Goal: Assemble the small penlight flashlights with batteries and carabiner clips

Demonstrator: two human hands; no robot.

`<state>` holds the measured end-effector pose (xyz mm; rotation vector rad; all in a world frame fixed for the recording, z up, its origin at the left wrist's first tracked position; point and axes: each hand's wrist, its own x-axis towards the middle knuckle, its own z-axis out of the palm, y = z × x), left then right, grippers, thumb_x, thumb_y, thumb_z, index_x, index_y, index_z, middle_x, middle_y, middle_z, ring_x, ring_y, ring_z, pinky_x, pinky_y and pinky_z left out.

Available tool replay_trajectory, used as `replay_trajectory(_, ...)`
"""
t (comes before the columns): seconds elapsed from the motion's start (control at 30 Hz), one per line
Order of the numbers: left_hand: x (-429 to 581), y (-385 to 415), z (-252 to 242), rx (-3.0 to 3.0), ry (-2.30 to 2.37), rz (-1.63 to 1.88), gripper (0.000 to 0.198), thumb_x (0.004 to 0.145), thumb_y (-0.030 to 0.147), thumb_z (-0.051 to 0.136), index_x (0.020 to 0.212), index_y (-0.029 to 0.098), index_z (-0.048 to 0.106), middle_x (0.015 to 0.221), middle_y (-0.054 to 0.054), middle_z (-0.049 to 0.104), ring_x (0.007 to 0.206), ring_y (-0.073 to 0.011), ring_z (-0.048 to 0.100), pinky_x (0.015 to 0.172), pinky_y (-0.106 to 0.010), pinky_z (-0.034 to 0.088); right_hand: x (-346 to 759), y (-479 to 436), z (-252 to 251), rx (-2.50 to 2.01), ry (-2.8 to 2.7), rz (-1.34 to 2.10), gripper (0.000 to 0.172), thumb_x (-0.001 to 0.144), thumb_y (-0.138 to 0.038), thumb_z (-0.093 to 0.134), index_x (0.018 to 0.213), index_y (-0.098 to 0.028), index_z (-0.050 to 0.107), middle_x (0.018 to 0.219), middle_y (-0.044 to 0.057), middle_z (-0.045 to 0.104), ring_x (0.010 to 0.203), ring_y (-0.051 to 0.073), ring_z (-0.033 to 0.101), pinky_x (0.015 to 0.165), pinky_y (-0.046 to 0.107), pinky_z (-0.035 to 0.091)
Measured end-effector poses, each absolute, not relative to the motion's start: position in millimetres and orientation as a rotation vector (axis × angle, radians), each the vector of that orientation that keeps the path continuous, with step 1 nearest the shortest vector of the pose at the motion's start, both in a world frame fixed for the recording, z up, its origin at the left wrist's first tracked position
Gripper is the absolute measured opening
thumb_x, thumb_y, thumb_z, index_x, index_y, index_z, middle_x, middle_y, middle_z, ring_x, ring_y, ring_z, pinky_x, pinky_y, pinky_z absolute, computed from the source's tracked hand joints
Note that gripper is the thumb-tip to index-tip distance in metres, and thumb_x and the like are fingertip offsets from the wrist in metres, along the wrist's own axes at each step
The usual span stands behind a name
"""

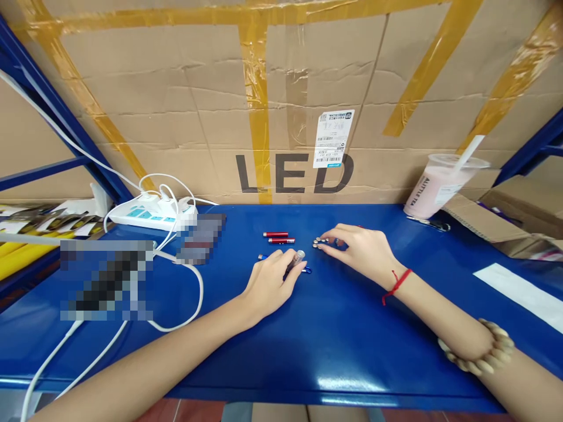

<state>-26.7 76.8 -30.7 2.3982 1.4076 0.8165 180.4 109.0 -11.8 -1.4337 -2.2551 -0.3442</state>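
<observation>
The left hand [269,281] lies low on the blue table [308,346], its grip closed around a small silver tube [296,258]. The right hand [358,249] reaches left, its fingertips pinching a short row of small round batteries [318,241]. Two red tubes [278,237] lie just beyond the hands. Far right stands a cup [435,186] of pink drink with a straw. Far left sits a white power strip [152,214].
</observation>
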Motion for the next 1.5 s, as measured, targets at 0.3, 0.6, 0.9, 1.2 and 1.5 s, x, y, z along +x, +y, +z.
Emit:
replay_trajectory(0.3, -27.7, 77.6, -30.7, 2.423, 1.314, 0.926, 0.027, 0.089, 0.035, 0.040, 0.070, 0.017, 0.044, 0.073, 0.003, 0.053, 0.068, -0.0102, 0.050, 0.056, -0.021, 0.032, 186.2, 111.9, -5.4, -2.042, -2.220, 0.040, 0.027, 0.068, -0.055, 0.061, 0.075, -0.030, 0.067, 0.074, -0.006, 0.065, 0.075, 0.012, 0.060, 0.049, 0.016, 0.028)
replay_trajectory(0.6, -27.5, 76.3, -28.1, 2.398, 1.300, 0.856, 0.027, 0.091, 0.035, 0.034, 0.073, 0.017, 0.041, 0.078, 0.001, 0.050, 0.071, -0.0114, 0.050, 0.055, -0.022, 0.032, 187.4, 118.6, -18.3, -1.920, -2.199, 0.121, 0.033, 0.070, -0.056, 0.054, 0.076, -0.025, 0.066, 0.075, -0.004, 0.065, 0.064, 0.009, 0.058, 0.045, 0.015, 0.030)
replay_trajectory(0.9, -27.5, 67.8, -26.5, 2.440, 1.171, 0.871, 0.026, 0.089, 0.032, 0.037, 0.069, 0.017, 0.041, 0.076, 0.001, 0.047, 0.064, -0.0084, 0.046, 0.053, -0.021, 0.031, 183.4, 118.4, -22.1, -1.754, -2.224, 0.054, 0.032, 0.074, -0.051, 0.050, 0.075, -0.024, 0.067, 0.076, -0.003, 0.065, 0.066, 0.010, 0.060, 0.047, 0.015, 0.033)
replay_trajectory(1.2, -30.1, 67.3, -25.4, 2.414, 1.171, 0.839, 0.026, 0.088, 0.032, 0.039, 0.068, 0.016, 0.038, 0.077, 0.003, 0.045, 0.061, -0.0065, 0.044, 0.051, -0.020, 0.028, 178.9, 120.2, -30.1, -1.560, -2.253, -0.015, 0.034, 0.076, -0.054, 0.050, 0.091, -0.027, 0.065, 0.090, -0.003, 0.063, 0.064, 0.007, 0.057, 0.047, 0.015, 0.035)
replay_trajectory(1.5, -28.8, 71.6, -26.4, 2.398, 1.173, 0.813, 0.022, 0.089, 0.030, 0.036, 0.071, 0.017, 0.038, 0.074, 0.003, 0.042, 0.061, -0.0080, 0.044, 0.053, -0.022, 0.031, 182.5, 121.5, -28.6, -1.616, -2.270, 0.115, 0.029, 0.080, -0.049, 0.048, 0.090, -0.028, 0.065, 0.088, -0.005, 0.064, 0.067, 0.007, 0.057, 0.050, 0.016, 0.035)
